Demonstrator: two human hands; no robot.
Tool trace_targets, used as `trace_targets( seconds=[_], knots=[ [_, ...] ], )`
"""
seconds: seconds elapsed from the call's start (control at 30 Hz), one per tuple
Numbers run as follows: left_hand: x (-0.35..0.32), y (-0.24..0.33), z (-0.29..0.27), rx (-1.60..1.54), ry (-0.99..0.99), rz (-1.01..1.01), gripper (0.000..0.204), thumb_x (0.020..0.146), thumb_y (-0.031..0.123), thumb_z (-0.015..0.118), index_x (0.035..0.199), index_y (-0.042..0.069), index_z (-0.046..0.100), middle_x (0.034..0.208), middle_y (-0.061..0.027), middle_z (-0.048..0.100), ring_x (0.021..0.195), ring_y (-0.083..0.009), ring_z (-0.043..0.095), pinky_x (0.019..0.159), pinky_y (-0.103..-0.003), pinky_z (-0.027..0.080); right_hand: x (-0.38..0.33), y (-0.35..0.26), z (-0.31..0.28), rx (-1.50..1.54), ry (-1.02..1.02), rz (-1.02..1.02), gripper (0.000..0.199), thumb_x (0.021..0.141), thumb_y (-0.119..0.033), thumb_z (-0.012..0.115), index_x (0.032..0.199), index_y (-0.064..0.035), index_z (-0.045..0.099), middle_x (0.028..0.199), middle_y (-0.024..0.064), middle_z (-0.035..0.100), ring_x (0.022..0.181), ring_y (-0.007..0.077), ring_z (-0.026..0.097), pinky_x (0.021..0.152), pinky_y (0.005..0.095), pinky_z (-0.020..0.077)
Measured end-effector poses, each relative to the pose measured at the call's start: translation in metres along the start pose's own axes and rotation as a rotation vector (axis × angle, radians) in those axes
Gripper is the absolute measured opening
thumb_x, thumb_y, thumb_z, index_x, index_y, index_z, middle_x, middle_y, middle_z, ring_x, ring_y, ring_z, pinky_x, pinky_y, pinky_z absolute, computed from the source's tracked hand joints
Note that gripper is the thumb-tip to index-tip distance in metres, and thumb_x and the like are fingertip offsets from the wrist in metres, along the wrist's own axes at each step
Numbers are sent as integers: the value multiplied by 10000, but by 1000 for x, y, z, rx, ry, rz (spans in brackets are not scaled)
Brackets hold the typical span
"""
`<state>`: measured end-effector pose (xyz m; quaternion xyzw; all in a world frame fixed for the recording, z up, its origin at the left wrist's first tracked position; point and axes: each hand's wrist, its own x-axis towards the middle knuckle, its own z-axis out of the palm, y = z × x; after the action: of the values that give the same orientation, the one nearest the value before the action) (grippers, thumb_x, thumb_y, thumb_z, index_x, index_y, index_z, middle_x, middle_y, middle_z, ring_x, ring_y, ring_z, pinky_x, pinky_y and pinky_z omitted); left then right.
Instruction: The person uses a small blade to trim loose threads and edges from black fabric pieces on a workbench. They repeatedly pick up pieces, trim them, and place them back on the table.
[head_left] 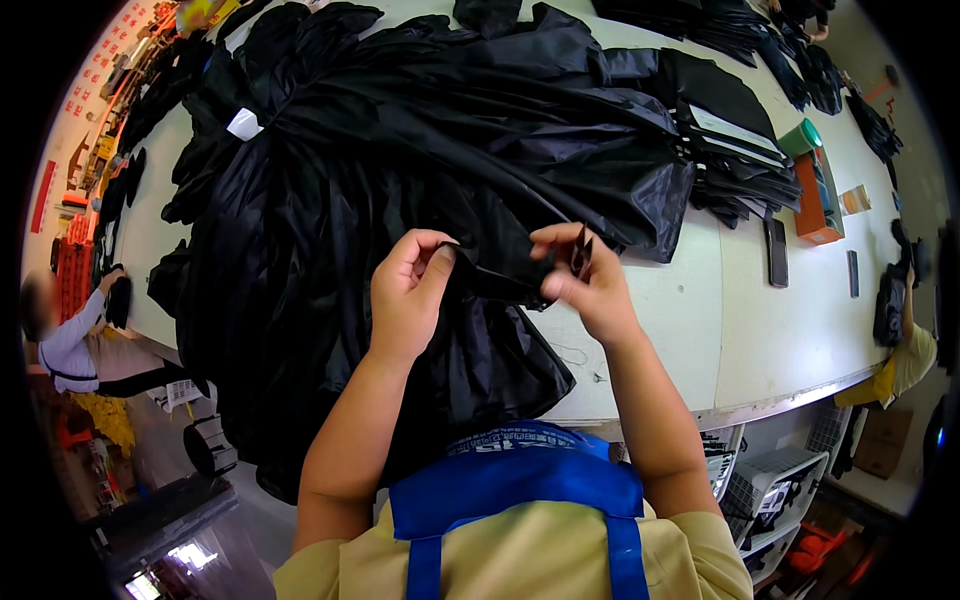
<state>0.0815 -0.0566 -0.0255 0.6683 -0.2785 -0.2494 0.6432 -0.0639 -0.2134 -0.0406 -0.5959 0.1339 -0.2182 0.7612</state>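
Observation:
A large heap of black garments (330,170) with thin, shiny lining covers much of the white table in front of me. My left hand (412,290) pinches a narrow edge of the black fabric (490,284) between thumb and fingers. That edge stretches across to my right hand (590,280), whose fingers are bent around a small dark pointed tool, apparently thread snips (581,252). The right thumb and fingertips are blurred beside the fabric's end; whether they also grip it, I cannot tell. A white tag (244,124) lies on the heap.
Folded black pieces (735,140) are stacked at the right, beside an orange box (822,205), a green-capped container (800,138) and a phone (777,252). Loose thread (572,356) lies near the table's front edge. Other people work at the far left (75,335) and right (905,345).

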Motion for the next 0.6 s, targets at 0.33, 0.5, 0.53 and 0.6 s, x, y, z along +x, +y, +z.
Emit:
trace_targets(
  seconds=[0.33,0.5,0.53,0.6],
  knots=[
    [18,17,-19,173,-28,22,212,913,182,591,810,-3,596,659,35,499,624,-38,428,571,-204,353,19,17,-37,-178,46,170,56,853,-14,605,904,0,623,799,-21,581,736,54,506,693,199,415],
    [19,12,-35,-25,-60,-69,239,932,201,570,805,1,602,657,72,464,598,-12,373,537,-187,303,32,18,-42,-15,-83,181,132,864,-101,627,943,1,603,823,-15,593,751,55,518,717,199,420],
    [20,12,-38,-38,-76,-78,241,935,202,566,812,-1,606,667,66,485,608,-15,396,551,-185,325,33,18,-44,28,-72,193,135,862,-102,628,947,0,602,823,-13,594,746,57,521,722,200,423],
    [18,16,-34,-108,-59,-99,237,941,199,554,830,-3,612,708,46,538,648,-28,455,608,-188,376,33,21,-46,115,-50,222,143,858,-103,631,955,-3,601,822,-11,596,736,63,527,732,203,427]
  ],
)
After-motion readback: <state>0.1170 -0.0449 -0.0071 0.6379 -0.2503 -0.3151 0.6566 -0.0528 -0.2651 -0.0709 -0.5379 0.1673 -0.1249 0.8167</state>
